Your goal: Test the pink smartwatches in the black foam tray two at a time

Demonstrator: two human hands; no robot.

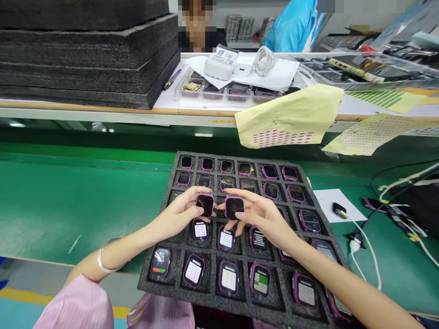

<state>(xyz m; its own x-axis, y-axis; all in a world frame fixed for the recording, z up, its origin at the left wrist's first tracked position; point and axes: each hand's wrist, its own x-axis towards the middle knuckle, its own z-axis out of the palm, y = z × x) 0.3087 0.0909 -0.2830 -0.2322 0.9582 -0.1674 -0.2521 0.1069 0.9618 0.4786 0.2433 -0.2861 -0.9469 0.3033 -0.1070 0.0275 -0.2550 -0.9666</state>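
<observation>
Over the middle of a black foam tray (178, 292), my left hand (183, 210) pinches a purple-framed watch (205, 204) with a dark screen. Beside it, my right hand (259, 212) grips a second purple-framed watch (234, 207), its screen dark too. The two watches are held upright side by side, slightly apart. Rows of similar watches sit in the tray's compartments. Lit screens show on several in the nearer rows, such as one watch (194, 270) at the front; those in the far rows look dark. My hands and right forearm hide some compartments.
Thick black foam sheets (85, 59) are stacked on the shelf (206, 112) at the back left. A charger box and cable (265, 61) lie on papers there. White cables (372, 256) and a small black charger (339, 209) lie at right. Beyond the shelf is a person (197, 27).
</observation>
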